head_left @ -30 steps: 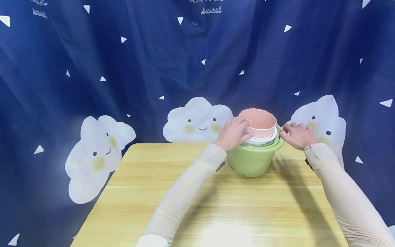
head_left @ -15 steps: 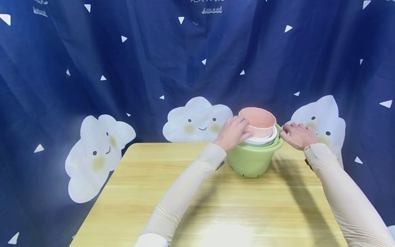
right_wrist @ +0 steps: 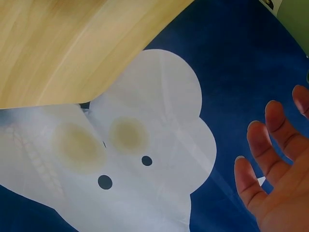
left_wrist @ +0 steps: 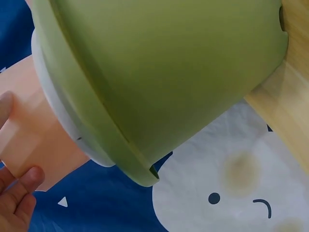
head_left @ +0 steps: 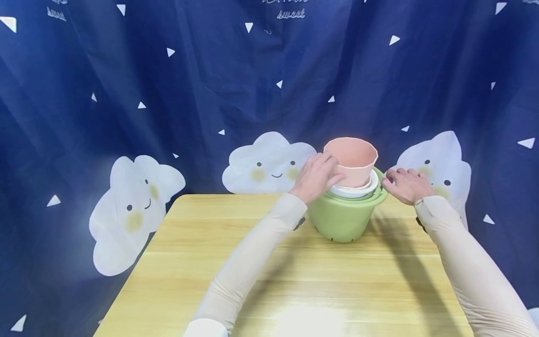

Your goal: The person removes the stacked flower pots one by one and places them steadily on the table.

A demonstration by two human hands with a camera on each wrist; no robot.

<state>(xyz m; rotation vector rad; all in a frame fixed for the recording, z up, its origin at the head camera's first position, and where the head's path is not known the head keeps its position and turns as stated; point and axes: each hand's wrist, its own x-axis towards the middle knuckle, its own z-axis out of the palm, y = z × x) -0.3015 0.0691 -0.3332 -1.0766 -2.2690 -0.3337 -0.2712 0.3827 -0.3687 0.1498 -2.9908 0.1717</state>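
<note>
A pink flower pot (head_left: 355,175) with an angular rim stands highest in a nested stack, partly raised out of a white pot (head_left: 351,191). My left hand (head_left: 316,177) grips the pink pot's left wall; the left wrist view shows its fingertips (left_wrist: 30,179) on the pink side. Around the white pot is a green flower pot (head_left: 343,217), upright on the table, with more than one green rim visible. At its right rim is my right hand (head_left: 407,185), thumb and forefinger pinching the edge; its other fingers (right_wrist: 258,137) are loosely bent, away from the pot.
The pots stand near the far edge of a light wooden table (head_left: 202,262). Behind it hangs a dark blue curtain (head_left: 189,93) printed with white clouds and triangles.
The pink pot has risen slightly out of the white pot, with my left hand moving up along with it. My right hand and the green pot have stayed in place.
</note>
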